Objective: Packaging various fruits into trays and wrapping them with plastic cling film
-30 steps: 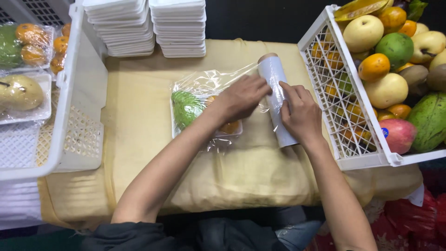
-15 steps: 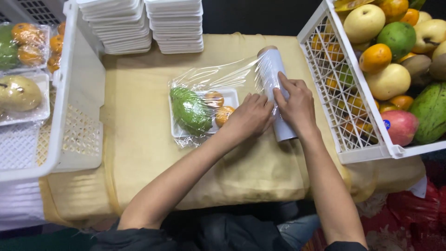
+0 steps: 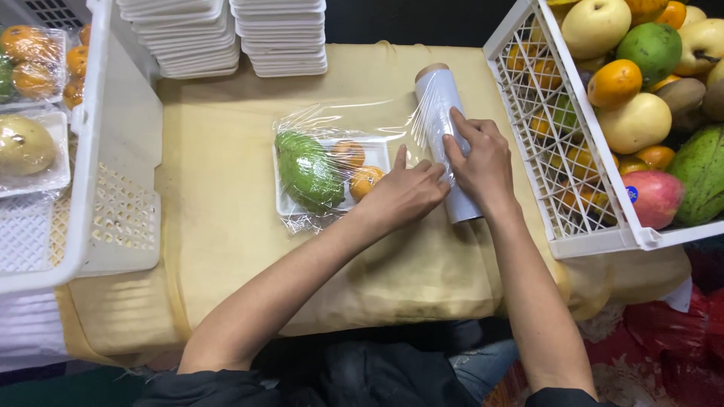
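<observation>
A white foam tray (image 3: 375, 150) lies on the yellow cloth (image 3: 226, 226), holding a green mango (image 3: 308, 170) and two small oranges (image 3: 362, 181). Clear cling film (image 3: 347, 120) stretches from over the tray to a roll of film (image 3: 437, 105) lying to its right. My left hand (image 3: 403, 194) presses on the film at the tray's right edge, fingers together. My right hand (image 3: 479, 162) rests on the roll and holds it down.
A white crate (image 3: 573, 188) full of mixed fruit stands at the right. Another white crate (image 3: 113, 151) with wrapped fruit trays sits at the left. Two stacks of empty foam trays (image 3: 279, 38) stand at the back.
My left hand has slid off the tray's top to its right edge. The film now lies stretched over the fruit, and the roll stays under my right hand.
</observation>
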